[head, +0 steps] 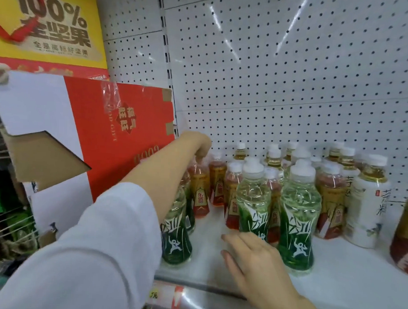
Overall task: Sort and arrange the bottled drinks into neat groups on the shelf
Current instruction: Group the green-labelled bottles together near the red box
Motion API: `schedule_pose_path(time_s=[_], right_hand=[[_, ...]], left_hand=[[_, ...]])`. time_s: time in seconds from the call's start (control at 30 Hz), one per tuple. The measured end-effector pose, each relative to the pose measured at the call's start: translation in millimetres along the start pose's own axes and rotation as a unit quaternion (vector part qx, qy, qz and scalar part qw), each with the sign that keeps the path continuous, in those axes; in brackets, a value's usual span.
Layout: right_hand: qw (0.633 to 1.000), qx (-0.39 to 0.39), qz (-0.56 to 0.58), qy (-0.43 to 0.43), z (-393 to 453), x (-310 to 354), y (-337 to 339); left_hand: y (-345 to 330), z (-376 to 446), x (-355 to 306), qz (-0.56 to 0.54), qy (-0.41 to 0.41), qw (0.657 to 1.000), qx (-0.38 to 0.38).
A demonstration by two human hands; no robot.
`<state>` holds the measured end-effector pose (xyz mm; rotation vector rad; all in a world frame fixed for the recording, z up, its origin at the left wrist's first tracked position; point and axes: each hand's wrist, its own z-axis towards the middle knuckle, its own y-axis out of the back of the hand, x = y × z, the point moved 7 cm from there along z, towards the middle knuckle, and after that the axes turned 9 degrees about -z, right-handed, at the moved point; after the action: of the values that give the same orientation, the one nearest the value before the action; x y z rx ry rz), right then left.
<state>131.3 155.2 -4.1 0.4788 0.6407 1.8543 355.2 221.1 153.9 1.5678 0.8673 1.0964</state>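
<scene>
My left hand (pixel 197 143) reaches over the left end of the shelf (pixel 346 284) and pinches the cap of an orange-red bottle (pixel 200 191). My right hand (pixel 254 260) hovers low at the shelf front, fingers spread, beside a green-label bottle (pixel 253 200) and holding nothing. A second green-label bottle (pixel 299 217) stands to its right, and a third green-label bottle (pixel 176 236) is half hidden behind my left forearm. More orange-red bottles (pixel 329 205) and pale yellow bottles (pixel 274 158) crowd behind them.
A white-label tea bottle (pixel 367 206) and a brown bottle (pixel 404 237) stand at the right. A red gift box (pixel 127 133) leans at the shelf's left end under a yellow box (pixel 50 24). White pegboard (pixel 282 76) backs the shelf.
</scene>
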Motion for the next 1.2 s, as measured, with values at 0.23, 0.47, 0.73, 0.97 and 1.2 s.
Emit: schedule_pose_path(time_s=[0.23, 0.47, 0.73, 0.97, 1.2], right_hand=[[0.98, -0.097, 0.15, -0.087, 58.7, -9.6, 66.4], [0.941, -0.092, 0.283, -0.164, 100.4, -14.4, 96.9], [0.86, -0.138, 0.406, -0.275, 63.1, -40.5, 107.5], [0.831, -0.133, 0.442, -0.31, 13.4, -60.3, 114.4], [0.809, -0.129, 0.463, -0.34, -16.4, -61.1, 110.5]], left_hand=[[105.8, -81.9, 20.9, -0.184, -0.141, 0.968, -0.095], [142.9, -166.7, -5.6, -0.31, -0.294, 0.902, -0.055], [108.5, -102.1, -35.3, -0.45, -0.275, 0.845, -0.088], [-36.4, -15.0, -72.3, -0.356, -0.11, 0.923, 0.096], [-32.8, -8.6, -63.4, -0.421, -0.051, 0.905, -0.046]])
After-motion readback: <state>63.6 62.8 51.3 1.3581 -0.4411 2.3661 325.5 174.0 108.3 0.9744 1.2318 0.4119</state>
